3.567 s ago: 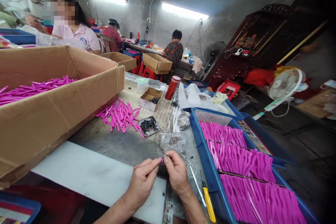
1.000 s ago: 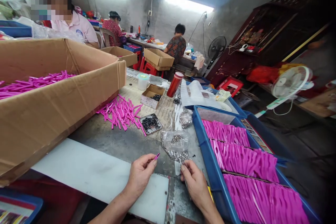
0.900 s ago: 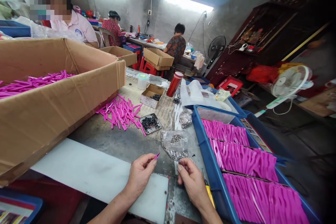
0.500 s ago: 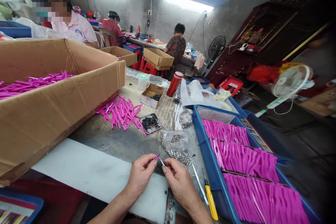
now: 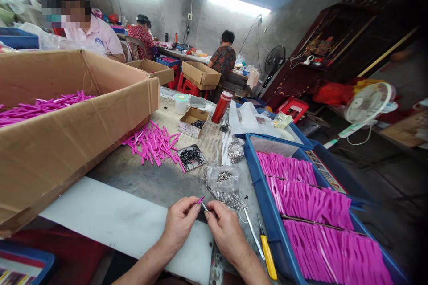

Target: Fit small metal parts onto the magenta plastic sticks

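My left hand [image 5: 179,221] pinches a small, slim pink plastic piece [image 5: 201,199] whose tip sticks out past the fingers. Between the thumb and fingers of my right hand [image 5: 228,232] is a thin silver pointed tool [image 5: 204,206]; its tip meets the pink piece, and its rear part is hidden in the hand. Both hands are over the near edge of the table, by a white board [image 5: 123,220]. Beyond them sit a clear bag of small metal parts [image 5: 224,176] and a tray of small black parts [image 5: 191,157]. A loose pile of pink pieces [image 5: 152,142] lies farther left.
A large cardboard box [image 5: 76,142] stands at left. On the right, a blue crate [image 5: 267,218] holds rows of pink pieces. Beside it lie a yellow-handled screwdriver [image 5: 268,256] and a slim white tool [image 5: 256,236]. A red flask [image 5: 222,107] stands farther back. Several people sit beyond.
My right hand has shifted slightly left, bringing the silver tool's tip against the pink piece. My left hand stays almost in place.
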Tool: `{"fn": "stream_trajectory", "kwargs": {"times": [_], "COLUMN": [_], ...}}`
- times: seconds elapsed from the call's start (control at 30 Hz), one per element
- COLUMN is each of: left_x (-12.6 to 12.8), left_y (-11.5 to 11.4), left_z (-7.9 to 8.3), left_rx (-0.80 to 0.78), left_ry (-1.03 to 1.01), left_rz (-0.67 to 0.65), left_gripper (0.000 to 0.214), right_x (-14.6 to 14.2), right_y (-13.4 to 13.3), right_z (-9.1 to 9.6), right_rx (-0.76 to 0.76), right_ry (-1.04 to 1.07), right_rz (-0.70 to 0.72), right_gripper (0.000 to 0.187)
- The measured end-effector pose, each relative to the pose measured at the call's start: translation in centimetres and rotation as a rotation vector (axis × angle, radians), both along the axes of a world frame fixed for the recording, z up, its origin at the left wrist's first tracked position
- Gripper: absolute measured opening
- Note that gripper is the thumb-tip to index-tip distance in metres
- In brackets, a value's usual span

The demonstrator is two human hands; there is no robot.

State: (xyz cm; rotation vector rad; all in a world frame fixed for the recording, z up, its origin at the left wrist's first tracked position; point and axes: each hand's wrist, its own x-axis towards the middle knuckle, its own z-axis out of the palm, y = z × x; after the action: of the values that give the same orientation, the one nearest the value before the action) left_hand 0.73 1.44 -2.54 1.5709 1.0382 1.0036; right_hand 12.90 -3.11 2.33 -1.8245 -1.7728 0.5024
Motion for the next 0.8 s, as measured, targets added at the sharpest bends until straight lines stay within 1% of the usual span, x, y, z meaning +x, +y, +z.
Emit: {"fn": "stream_trajectory", "kwargs": {"times": [0.13, 0.33, 0.5, 0.8], "left_x": [0.03, 0.1, 0.2, 0.35], "left_y": [-0.07, -0.16, -0.2, -0.26], "left_z": [-0.15, 0.49, 0.58, 0.41], "left_rx": [0.019, 0.062, 0.06, 0.04], "left_ry": [0.022, 0.041, 0.071, 0.109], "left_rz": [-0.003, 0.007, 0.005, 0.002], "left_gripper": [0.015, 0.016, 0.017, 0.017], "right_x": [-0.02, -0.24, -0.45, -0.81], "right_y": [0.01, 0.08, 0.07, 0.25], "right_z": [-0.11, -0.11, 0.13, 0.68], "right_rx": [0.0, -0.054, -0.092, -0.139], "right_ry": [-0.078, -0.212, -0.32, -0.396], "right_rz": [0.005, -0.007, -0.02, -0.029], "right_gripper": [0.017, 0.017, 0.015, 0.015]}}
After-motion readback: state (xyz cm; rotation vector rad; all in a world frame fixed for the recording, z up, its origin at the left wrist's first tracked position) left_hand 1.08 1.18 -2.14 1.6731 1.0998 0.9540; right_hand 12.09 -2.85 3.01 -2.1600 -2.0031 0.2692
